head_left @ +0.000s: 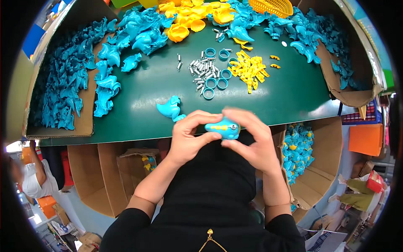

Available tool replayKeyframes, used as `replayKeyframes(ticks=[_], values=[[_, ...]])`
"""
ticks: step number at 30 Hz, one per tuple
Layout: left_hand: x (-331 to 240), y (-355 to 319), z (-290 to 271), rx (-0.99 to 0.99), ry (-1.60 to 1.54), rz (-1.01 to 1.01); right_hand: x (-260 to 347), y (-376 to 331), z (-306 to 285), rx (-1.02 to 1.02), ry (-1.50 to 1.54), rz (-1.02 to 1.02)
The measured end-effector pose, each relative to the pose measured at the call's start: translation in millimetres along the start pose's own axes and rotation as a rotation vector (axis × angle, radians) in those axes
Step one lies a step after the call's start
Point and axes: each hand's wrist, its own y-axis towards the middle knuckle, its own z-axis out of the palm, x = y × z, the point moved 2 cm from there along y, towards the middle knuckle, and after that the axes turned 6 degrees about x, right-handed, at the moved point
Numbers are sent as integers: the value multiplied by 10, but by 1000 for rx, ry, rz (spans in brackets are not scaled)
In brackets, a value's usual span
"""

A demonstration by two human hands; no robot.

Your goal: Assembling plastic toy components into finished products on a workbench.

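Between my two hands, just over the near edge of the green table, is a small turquoise toy body (226, 129) with yellow pieces and a silvery metal part showing in it. My left hand (191, 136) pinches its left end between thumb and fingers. Curled around its right end is my right hand (252, 138), slightly blurred. A loose turquoise shell piece (170, 108) lies on the table just beyond my left hand. Farther off are silver metal cylinders (203, 69), turquoise rings (211, 83) and a pile of small yellow plastic parts (251, 69).
Cardboard boxes of turquoise shells stand left (63, 88) and right (350, 90) on the table (142, 101). Yellow shells (189, 19) and a yellow basket (273, 7) lie at the back. Below right, a carton holds turquoise-and-yellow toys (298, 153). Another person (40, 176) is at far left.
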Motion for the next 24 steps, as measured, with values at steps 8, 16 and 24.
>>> replayKeyframes(ticks=[8,16,24], values=[[-8,85,4,-135,515,42,-601,711,-127,-290,536,200],[-260,44,32,-140,522,52,-382,780,135,-314,-288,-36],[-548,33,-230,-130,1211,65,-481,655,80,-368,-227,-62]])
